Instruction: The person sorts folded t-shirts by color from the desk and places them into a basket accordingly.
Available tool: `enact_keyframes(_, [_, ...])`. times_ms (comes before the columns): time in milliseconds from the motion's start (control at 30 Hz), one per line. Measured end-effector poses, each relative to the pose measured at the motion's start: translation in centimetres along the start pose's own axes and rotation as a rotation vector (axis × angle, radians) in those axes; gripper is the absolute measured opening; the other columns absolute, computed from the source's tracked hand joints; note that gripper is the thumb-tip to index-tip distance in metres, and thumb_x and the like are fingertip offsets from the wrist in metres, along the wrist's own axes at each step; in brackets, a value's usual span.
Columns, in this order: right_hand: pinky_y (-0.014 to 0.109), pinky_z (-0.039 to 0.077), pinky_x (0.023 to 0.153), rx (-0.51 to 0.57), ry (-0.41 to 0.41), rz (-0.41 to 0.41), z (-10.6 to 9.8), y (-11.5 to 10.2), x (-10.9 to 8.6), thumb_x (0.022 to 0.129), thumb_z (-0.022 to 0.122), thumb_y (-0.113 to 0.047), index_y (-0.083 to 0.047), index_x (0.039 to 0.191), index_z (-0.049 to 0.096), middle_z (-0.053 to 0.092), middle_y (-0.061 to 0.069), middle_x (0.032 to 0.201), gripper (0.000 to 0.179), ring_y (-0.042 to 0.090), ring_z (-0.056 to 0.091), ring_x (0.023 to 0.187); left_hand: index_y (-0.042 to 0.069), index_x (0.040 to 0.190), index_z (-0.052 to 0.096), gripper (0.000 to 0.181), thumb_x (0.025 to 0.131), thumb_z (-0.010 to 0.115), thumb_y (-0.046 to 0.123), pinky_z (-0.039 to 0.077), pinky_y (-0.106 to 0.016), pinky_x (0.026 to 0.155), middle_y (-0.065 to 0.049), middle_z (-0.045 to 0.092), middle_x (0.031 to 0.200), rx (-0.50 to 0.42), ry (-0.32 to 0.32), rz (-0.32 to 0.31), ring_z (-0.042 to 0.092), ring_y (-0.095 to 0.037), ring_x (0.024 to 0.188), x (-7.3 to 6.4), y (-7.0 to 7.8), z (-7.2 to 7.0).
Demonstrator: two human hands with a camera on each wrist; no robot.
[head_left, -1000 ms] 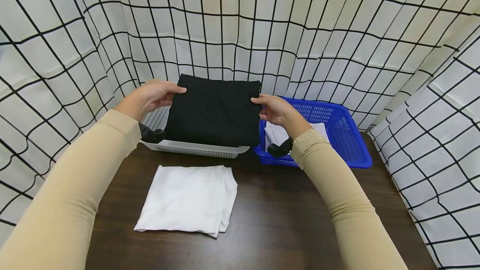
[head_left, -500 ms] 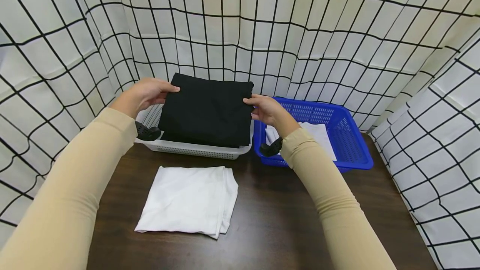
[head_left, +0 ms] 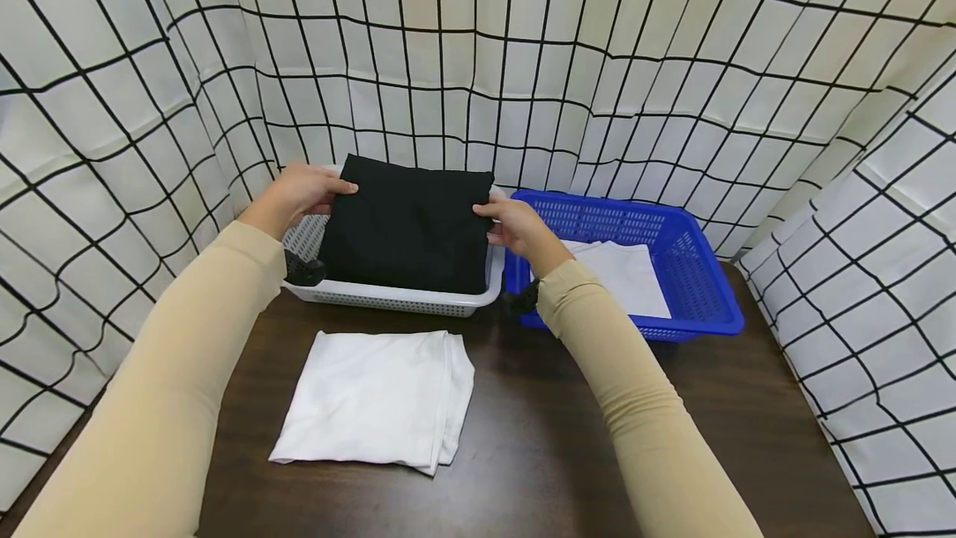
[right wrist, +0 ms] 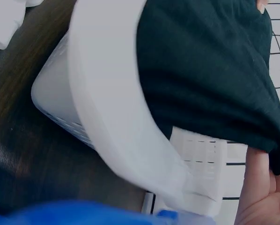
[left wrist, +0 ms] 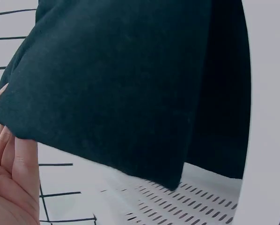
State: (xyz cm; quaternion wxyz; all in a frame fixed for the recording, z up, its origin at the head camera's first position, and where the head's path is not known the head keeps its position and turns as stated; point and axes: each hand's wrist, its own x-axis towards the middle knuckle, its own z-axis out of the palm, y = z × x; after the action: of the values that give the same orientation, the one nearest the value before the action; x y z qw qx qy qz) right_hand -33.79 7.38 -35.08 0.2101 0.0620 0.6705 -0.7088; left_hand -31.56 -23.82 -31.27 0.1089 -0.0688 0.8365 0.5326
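A folded black cloth (head_left: 411,227) is held by its two sides over the white basket (head_left: 403,299), its near edge down inside the rim. My left hand (head_left: 302,193) pinches the cloth's left side, thumb on top and fingers beneath. On the opposite side my right hand (head_left: 519,227) pinches it the same way. In the left wrist view the cloth (left wrist: 107,89) hangs above the basket's perforated floor (left wrist: 187,199). The right wrist view has the cloth (right wrist: 205,70) inside the curved white rim (right wrist: 107,103). Most of the basket's inside is hidden under the cloth.
A folded white cloth (head_left: 377,397) lies on the dark wooden table (head_left: 553,438) in front of the white basket. To the right stands a blue basket (head_left: 695,272) with folded white cloth (head_left: 627,276) in it. White curtains with black grid lines (head_left: 463,48) surround the table.
The black cloth, held in both hands, has shifted left and sunk lower into the white basket. My right hand has moved left, uncovering more of the blue basket.
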Motion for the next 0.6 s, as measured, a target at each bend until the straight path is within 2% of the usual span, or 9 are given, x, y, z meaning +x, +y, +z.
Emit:
enact_keyframes(33, [0.019, 0.056, 0.061, -0.023, 0.025, -0.007, 0.1, 0.2, 0.1, 0.098, 0.062, -0.013, -0.011, 0.142, 0.054, 0.065, 0.006, 0.117, 0.045, 0.011, 0.065, 0.081, -0.003, 0.143, 0.047, 0.062, 0.095, 0.067, 0.032, 0.049, -0.039, 0.107, 0.022, 0.066, 0.073, 0.002, -0.005, 0.001, 0.067, 0.004, 0.07, 0.1, -0.2, 0.1])
enact_keyframes(133, [0.021, 0.056, 0.071, -0.095, 0.074, -0.019, 0.5, 0.9, 0.5, 0.097, 0.064, -0.016, -0.013, 0.144, 0.053, 0.065, 0.009, 0.13, 0.049, 0.015, 0.065, 0.095, -0.005, 0.141, 0.049, 0.059, 0.096, 0.065, 0.031, 0.045, -0.046, 0.111, 0.022, 0.065, 0.073, 0.029, -0.01, 0.009, 0.065, 0.005, 0.07, 0.6, -0.8, 0.5])
enact_keyframes(233, [0.031, 0.057, 0.092, -0.139, 0.094, -0.021, 1.0, 1.5, 0.6, 0.097, 0.064, -0.015, -0.013, 0.149, 0.047, 0.058, 0.01, 0.143, 0.055, 0.023, 0.063, 0.117, -0.006, 0.139, 0.051, 0.056, 0.098, 0.064, 0.03, 0.053, -0.034, 0.1, 0.021, 0.064, 0.075, 0.065, -0.028, 0.018, 0.064, 0.005, 0.07, 0.9, -1.5, 0.9])
enact_keyframes(267, [0.035, 0.054, 0.099, -0.14, 0.099, -0.021, 1.2, 1.6, 0.7, 0.097, 0.064, -0.014, -0.012, 0.149, 0.046, 0.056, 0.011, 0.145, 0.056, 0.026, 0.061, 0.123, -0.007, 0.138, 0.052, 0.055, 0.098, 0.063, 0.029, 0.056, -0.026, 0.088, 0.021, 0.064, 0.075, 0.074, -0.027, 0.025, 0.063, 0.005, 0.071, 1.0, -1.7, 1.1])
enact_keyframes(333, [0.042, 0.049, 0.108, -0.136, 0.115, -0.029, 1.5, 1.9, 0.6, 0.096, 0.064, -0.01, -0.009, 0.149, 0.045, 0.055, 0.013, 0.146, 0.056, 0.03, 0.058, 0.129, -0.008, 0.136, 0.052, 0.053, 0.098, 0.063, 0.027, 0.055, -0.018, 0.076, 0.02, 0.065, 0.076, 0.072, -0.034, 0.031, 0.064, 0.004, 0.071, 1.2, -2.1, 1.3])
enact_keyframes(400, [0.045, 0.047, 0.11, -0.148, 0.132, -0.05, 1.8, 2.0, 0.4, 0.096, 0.063, -0.008, -0.006, 0.148, 0.047, 0.054, 0.015, 0.146, 0.055, 0.032, 0.056, 0.131, -0.008, 0.134, 0.054, 0.051, 0.098, 0.064, 0.027, 0.054, -0.014, 0.069, 0.019, 0.065, 0.077, 0.064, -0.023, 0.037, 0.065, 0.003, 0.071, 1.3, -2.6, 1.6])
enact_keyframes(600, [0.045, 0.046, 0.111, -0.285, 0.158, -0.094, 2.4, 2.4, 0.4, 0.096, 0.063, -0.008, -0.002, 0.146, 0.048, 0.051, 0.016, 0.149, 0.052, 0.03, 0.052, 0.135, -0.005, 0.132, 0.057, 0.047, 0.098, 0.063, 0.026, 0.053, -0.014, 0.067, 0.017, 0.065, 0.078, 0.097, 0.02, 0.04, 0.064, 0.003, 0.07, 1.7, -3.5, 2.1])
